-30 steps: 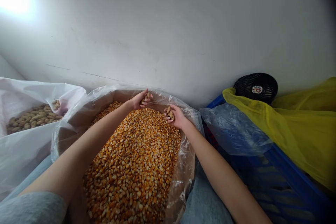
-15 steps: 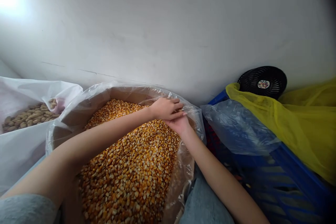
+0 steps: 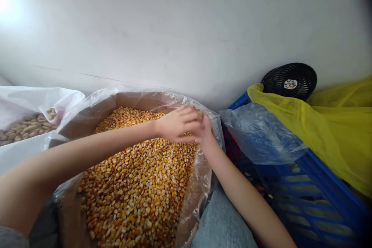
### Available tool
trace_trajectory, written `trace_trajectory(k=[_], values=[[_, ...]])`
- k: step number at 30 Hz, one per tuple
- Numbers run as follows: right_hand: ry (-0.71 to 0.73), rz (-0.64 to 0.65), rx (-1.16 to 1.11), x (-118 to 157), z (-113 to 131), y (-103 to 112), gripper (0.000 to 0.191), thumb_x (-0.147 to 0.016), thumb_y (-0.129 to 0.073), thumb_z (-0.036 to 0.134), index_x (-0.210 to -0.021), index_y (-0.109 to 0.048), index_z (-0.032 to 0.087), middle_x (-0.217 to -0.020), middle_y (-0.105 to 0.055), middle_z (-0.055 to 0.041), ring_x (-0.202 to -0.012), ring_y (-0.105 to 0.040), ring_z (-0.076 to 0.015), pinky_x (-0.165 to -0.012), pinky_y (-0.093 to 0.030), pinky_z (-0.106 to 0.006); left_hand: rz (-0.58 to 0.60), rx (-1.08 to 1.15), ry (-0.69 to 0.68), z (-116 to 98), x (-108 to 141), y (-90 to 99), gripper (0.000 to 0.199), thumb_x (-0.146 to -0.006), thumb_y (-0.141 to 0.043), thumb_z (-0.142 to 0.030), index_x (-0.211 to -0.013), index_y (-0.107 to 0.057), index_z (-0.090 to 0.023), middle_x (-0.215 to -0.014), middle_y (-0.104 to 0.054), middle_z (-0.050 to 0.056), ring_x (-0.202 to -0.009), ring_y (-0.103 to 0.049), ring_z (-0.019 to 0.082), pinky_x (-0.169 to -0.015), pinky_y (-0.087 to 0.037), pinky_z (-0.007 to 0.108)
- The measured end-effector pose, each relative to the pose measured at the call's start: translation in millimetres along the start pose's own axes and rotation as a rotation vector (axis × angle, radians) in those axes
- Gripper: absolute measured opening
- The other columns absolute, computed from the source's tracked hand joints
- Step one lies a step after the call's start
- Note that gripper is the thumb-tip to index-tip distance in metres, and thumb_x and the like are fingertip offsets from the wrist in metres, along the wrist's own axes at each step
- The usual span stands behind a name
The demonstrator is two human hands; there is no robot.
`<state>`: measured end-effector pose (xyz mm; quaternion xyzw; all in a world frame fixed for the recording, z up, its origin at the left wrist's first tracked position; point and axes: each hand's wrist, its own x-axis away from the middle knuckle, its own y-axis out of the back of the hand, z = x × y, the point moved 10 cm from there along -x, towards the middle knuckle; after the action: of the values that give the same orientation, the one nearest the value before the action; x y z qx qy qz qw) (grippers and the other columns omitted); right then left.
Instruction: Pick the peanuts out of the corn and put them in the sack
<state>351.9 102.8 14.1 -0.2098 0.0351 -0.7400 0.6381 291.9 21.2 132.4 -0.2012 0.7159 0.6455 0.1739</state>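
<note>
My left hand (image 3: 180, 124) reaches across the corn kernels (image 3: 145, 178) and presses against my right hand (image 3: 205, 126) above the far right part of the box. The left fingers are bent together over the right palm, slightly blurred. Whatever may lie between the two hands is hidden. Most of the right hand's fingers are covered by the left. Loose yellow and orange kernels fill the cardboard box (image 3: 100, 121), which has a clear plastic liner (image 3: 200, 180) folded over its rim.
At the left stands a white bag (image 3: 29, 95) holding peanuts (image 3: 29, 127). To the right is a blue plastic crate (image 3: 319, 170) with a clear plastic bag (image 3: 264, 133) and yellow mesh (image 3: 328, 135) over it. A black fan-like round grille (image 3: 290, 81) leans near the white wall (image 3: 174, 27).
My right hand has turned up from beneath the left one, and the left hand now lies across it. The view has shifted slightly.
</note>
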Motion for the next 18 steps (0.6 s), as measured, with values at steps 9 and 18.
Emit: trace_trajectory(k=[9,18], values=[[-0.058,-0.125,-0.746,5.7,-5.3,11.7,0.024,-0.079,-0.029,0.026,-0.074,-0.051,0.017,-0.065,-0.053,-0.0019,-0.065,-0.054,-0.0088,-0.054,-0.046,-0.02,0.266,0.25,-0.511,-188.4,125.6,-69.3,0.017,-0.064,-0.044,-0.03,-0.059,-0.059,-0.023,-0.081,-0.059,0.005,-0.078,-0.052,0.014,-0.078,-0.041,0.024],[-0.09,-0.174,-0.694,8.3,-10.9,14.4,0.026,-0.08,-0.029,0.028,-0.075,-0.051,0.016,-0.067,-0.054,-0.0025,-0.063,-0.053,-0.0081,-0.053,-0.047,-0.019,0.277,0.108,-0.338,-178.1,133.1,-92.7,0.025,-0.075,-0.037,-0.02,-0.076,-0.062,-0.019,-0.099,-0.059,0.004,-0.094,-0.05,0.015,-0.095,-0.031,0.027]])
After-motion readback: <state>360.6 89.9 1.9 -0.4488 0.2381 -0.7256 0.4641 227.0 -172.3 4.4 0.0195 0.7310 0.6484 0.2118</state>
